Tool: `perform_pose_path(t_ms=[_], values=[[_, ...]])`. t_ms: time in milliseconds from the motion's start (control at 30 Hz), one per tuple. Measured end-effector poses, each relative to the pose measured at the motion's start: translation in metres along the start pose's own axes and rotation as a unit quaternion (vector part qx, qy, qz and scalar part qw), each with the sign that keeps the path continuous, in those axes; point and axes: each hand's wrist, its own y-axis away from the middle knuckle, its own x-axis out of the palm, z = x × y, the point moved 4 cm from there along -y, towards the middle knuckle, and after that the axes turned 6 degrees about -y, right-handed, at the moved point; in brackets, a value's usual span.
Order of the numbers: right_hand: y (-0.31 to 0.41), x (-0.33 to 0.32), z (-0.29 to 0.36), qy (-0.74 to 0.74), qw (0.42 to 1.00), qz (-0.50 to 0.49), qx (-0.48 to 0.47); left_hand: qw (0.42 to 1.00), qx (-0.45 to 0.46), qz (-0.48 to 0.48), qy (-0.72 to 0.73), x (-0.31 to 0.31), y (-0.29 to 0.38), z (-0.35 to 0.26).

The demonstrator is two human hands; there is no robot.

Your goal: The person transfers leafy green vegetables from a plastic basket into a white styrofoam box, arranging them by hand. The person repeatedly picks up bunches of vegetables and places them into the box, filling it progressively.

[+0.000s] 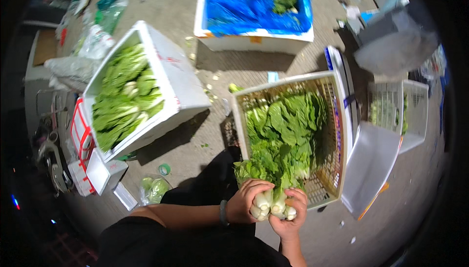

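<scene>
Several heads of leafy greens with pale stalk ends (278,205) are gathered between my two hands, leaves pointing away from me. My left hand (244,200), with a bangle at the wrist, grips the stalks from the left. Around the right side of the same bunch curl the fingers of my right hand (294,212). The bunch is over the near edge of a pale plastic crate (331,179), partly hiding it. Inside that crate lie more leafy greens (289,117), stacked with leaves toward its middle and right.
On the left, a tilted white foam box (176,73) holds more greens (124,98). Another foam box (249,43), lined with blue plastic (242,7), stands at the back. Green tape (164,169) and a bagged vegetable (155,189) lie near my left forearm. A foam lid (373,168) leans right.
</scene>
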Motion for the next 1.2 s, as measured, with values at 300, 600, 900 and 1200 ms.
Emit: perform_pose_path(t_ms=[300, 600, 900, 1200], values=[[-0.018, 0.07, 0.132, -0.126, 0.987, 0.041, -0.088, 0.987, 0.002, -0.074, -0.143, -0.147, 0.037, -0.116], [-0.098, 0.273, 0.162, -0.393, 0.908, 0.08, 0.12, 0.968, -0.179, -0.069, -0.16, -0.354, 0.009, -0.087], [-0.195, 0.484, 0.096, -0.321, 0.869, 0.131, 0.352, 0.931, -0.345, -0.06, 0.099, -0.499, -0.012, 0.13], [-0.216, 0.532, 0.067, -0.391, 0.779, 0.054, 0.487, 0.926, -0.371, 0.041, -0.046, -0.545, -0.046, 0.182]])
